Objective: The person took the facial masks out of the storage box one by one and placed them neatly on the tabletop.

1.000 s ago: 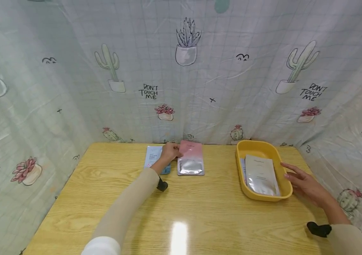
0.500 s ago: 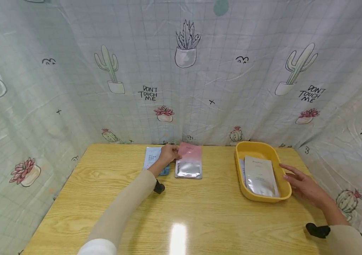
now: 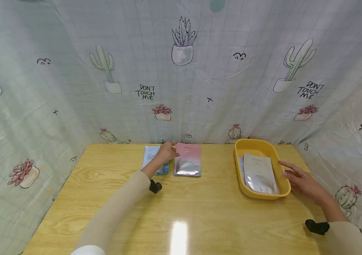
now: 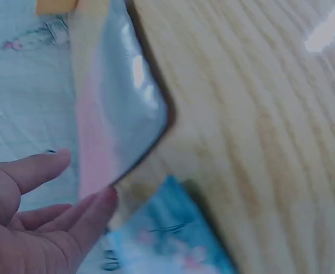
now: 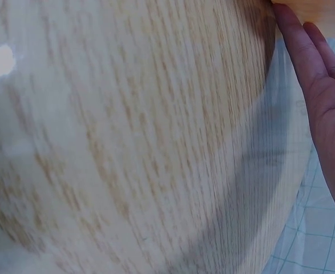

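A pink and silver foil sachet lies at the back of the table. My left hand is at its left edge, over part of a light blue sachet. In the left wrist view, a fingertip touches or nearly touches the pink sachet, and the thumb stands apart from the fingers. On the right is a yellow plastic bin holding a pale silver sachet over a mostly covered bluish one. My right hand rests extended fingers against the bin's right side.
The wooden table reaches back to a hanging curtain with cactus prints, which also closes off both sides. A bright light reflection lies on the table near the front.
The pink sachet has shifted slightly left, closer to the blue one, along with my left hand. My right hand stays at the bin. The head view has tilted a little.
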Tool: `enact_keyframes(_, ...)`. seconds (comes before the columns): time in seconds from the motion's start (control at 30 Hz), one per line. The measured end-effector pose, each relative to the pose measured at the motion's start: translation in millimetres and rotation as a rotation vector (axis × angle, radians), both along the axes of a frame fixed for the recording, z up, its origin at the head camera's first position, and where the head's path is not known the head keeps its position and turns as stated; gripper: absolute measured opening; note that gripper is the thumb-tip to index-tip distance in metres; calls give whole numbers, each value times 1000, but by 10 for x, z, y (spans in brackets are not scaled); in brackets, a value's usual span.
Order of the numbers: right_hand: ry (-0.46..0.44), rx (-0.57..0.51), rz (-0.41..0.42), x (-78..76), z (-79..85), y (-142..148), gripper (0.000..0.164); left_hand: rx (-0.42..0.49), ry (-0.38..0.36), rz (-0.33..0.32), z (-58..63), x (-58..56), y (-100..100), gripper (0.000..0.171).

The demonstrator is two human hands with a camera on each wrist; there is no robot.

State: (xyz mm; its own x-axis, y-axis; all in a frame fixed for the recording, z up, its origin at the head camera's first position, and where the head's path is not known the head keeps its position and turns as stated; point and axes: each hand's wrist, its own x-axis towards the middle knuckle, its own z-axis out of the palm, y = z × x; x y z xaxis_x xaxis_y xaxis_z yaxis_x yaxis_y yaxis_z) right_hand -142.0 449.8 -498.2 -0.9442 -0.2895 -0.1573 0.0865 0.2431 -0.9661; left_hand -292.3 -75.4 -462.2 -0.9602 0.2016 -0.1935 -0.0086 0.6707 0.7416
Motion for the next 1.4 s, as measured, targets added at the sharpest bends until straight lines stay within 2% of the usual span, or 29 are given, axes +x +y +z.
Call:
enact_keyframes(0.17, -7, 8, -13, -17, 41, -14, 58, -21, -26, -79, 216, 37, 100, 63)
enact_keyframes(0.3, -24, 18, -10, -18, 48, -10, 59, 8, 2, -145, 311, 73, 292, 60)
enact_keyframes(0.57, -9, 18, 1, -22, 31, -5, 58, 117, 57, -256, 453, 168, 872, 53)
enact_keyframes(0.73, -15, -4, 7, 1, 33, -9, 58, 117, 85, -324, 557, 255, 1233, 50)
enact_keyframes(0.93, -31, -56, 27, -8, 30, -1, 58, 133, 96, -384, 671, 354, 1570, 48)
enact_keyframes(1.1, -35, -101, 38, 8, 1, 8, 58, 106, 146, -409, 683, 366, 1841, 44)
enact_keyframes(1.23, -35, -95, 40, 5, -5, 1, 58, 60, 159, -391, 678, 344, 2046, 42)
enact_keyframes(1.4, -38, -56, 23, -17, 21, 1, 59, -40, 176, -367, 647, 269, 2310, 41)
